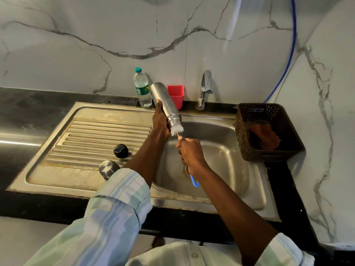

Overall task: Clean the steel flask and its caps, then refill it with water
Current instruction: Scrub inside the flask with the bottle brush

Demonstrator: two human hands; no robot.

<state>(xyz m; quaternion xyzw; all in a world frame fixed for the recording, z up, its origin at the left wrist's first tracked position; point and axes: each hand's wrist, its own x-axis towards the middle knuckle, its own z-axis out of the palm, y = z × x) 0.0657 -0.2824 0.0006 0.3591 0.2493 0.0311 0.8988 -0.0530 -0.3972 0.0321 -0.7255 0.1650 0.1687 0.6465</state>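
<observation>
My left hand (160, 120) grips the steel flask (163, 100) above the sink basin (226, 150), base tilted up and away, open mouth pointing down toward me. White bristles of a bottle brush (176, 131) stick out of the mouth. My right hand (190, 152) holds the brush's blue handle (194, 181) just below the flask. On the ribbed drainboard (92, 135) lie a black inner cap (121, 150) and a steel outer cap (108, 168), partly behind my left sleeve.
A plastic water bottle (142, 89) and a red cup (175, 96) stand at the back wall. The tap (204, 89) rises behind the basin, with no water seen running. A brown perforated basket (267, 131) holding a cloth sits right of the sink.
</observation>
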